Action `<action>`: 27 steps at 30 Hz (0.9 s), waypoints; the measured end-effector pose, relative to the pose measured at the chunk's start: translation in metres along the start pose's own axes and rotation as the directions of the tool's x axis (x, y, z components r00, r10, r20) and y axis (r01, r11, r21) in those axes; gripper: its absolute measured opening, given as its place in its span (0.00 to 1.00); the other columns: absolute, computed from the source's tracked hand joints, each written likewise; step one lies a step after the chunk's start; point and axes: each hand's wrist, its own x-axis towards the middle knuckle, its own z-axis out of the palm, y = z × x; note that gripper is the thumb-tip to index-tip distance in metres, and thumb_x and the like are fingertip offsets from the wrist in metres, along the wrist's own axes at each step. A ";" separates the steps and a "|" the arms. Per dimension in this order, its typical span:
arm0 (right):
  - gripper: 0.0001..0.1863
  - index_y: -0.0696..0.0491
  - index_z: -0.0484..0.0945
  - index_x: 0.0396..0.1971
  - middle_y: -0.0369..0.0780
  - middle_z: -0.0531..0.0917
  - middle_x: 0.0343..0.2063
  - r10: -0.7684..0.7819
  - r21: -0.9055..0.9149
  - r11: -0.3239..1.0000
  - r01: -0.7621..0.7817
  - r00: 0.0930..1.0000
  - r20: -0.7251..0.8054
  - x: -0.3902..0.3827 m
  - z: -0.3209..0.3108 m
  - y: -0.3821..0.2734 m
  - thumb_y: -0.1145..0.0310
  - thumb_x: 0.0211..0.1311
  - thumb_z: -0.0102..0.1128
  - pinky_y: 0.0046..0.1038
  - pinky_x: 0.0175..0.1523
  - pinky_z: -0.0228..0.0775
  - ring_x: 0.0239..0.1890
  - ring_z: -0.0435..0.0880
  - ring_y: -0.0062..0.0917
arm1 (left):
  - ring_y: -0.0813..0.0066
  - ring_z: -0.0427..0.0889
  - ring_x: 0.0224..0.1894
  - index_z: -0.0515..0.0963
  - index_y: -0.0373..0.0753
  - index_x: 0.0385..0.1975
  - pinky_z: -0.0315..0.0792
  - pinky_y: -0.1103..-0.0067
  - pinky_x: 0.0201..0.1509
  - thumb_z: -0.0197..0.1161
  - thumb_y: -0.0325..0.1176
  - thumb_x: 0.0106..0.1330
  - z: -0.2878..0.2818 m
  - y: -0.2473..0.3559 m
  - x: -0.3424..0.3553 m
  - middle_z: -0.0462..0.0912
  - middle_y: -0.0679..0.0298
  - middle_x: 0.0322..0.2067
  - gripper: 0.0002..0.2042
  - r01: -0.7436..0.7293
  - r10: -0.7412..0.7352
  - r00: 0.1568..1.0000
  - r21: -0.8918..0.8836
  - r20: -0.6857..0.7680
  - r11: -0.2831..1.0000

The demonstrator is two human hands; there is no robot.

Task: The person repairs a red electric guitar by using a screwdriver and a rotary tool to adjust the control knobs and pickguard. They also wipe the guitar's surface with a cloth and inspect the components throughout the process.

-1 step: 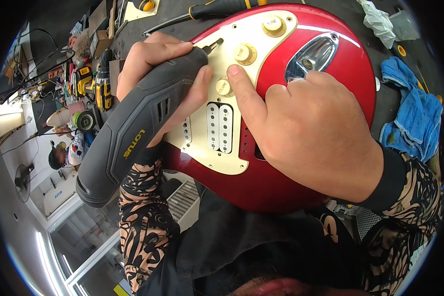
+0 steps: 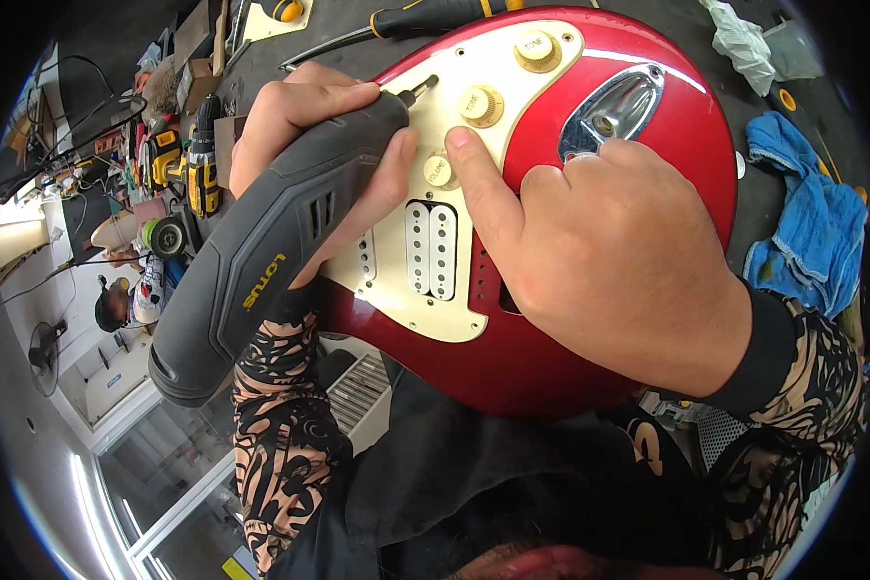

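Observation:
My left hand [image 2: 304, 116] is wrapped around a dark grey handheld power tool [image 2: 266, 242] with side vents. The tool's narrow nose and thin bit point at the cream pickguard [image 2: 474, 58] of a red electric guitar body [image 2: 691, 135]; a small dark slot or bit end shows there. My right hand [image 2: 619, 261] rests palm down on the guitar, one digit stretched out beside the lower two of three cream knobs [image 2: 437, 171]. Its other fingers curl beside the chrome jack plate [image 2: 623, 101], tips hidden. A white humbucker pickup [image 2: 430, 249] sits between my hands.
A screwdriver [image 2: 435, 14] with a black and yellow handle lies behind the guitar. To the right are a blue cloth [image 2: 807, 217] and crumpled white plastic [image 2: 738, 43]. A yellow and black drill [image 2: 203, 159] and clutter stand left. Another person [image 2: 130, 300] is farther off.

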 end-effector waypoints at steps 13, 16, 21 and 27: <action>0.29 0.58 0.87 0.62 0.32 0.68 0.17 -0.009 -0.017 1.000 0.009 1.000 -0.003 0.002 -0.002 0.002 0.73 0.57 0.64 0.30 0.29 0.65 0.20 0.72 0.23 | 0.70 0.88 0.38 0.78 0.33 0.48 0.81 0.77 0.46 0.82 0.19 0.57 -0.002 0.000 0.004 0.88 0.53 0.39 0.21 0.007 -0.007 1.000 -0.024 0.021 1.000; 0.30 0.59 0.86 0.63 0.32 0.68 0.17 -0.016 -0.009 1.000 0.016 1.000 0.007 0.003 -0.003 -0.002 0.73 0.57 0.64 0.30 0.29 0.66 0.20 0.72 0.23 | 0.66 0.87 0.36 0.76 0.32 0.51 0.81 0.73 0.46 0.77 0.20 0.63 -0.013 -0.002 -0.002 0.87 0.52 0.39 0.20 -0.020 0.017 0.999 -0.078 -0.045 0.997; 0.31 0.61 0.82 0.66 0.35 0.75 0.19 0.016 0.064 0.998 -0.021 0.997 0.076 0.010 -0.016 -0.003 0.74 0.59 0.68 0.33 0.31 0.70 0.20 0.77 0.28 | 0.65 0.78 0.37 0.75 0.34 0.55 0.78 0.63 0.49 0.69 0.30 0.69 -0.053 -0.006 0.009 0.78 0.53 0.39 0.18 -0.218 -0.056 0.914 -0.601 -0.403 0.769; 0.20 0.56 0.85 0.58 0.40 0.85 0.26 0.120 0.163 0.976 -0.141 0.984 0.134 0.023 -0.079 0.017 0.75 0.66 0.68 0.38 0.38 0.78 0.29 0.87 0.39 | 0.76 0.64 0.32 0.74 0.36 0.45 0.63 0.71 0.45 0.69 0.43 0.66 -0.114 -0.002 -0.064 0.68 0.65 0.32 0.19 0.006 -0.248 0.921 -0.627 -0.299 0.779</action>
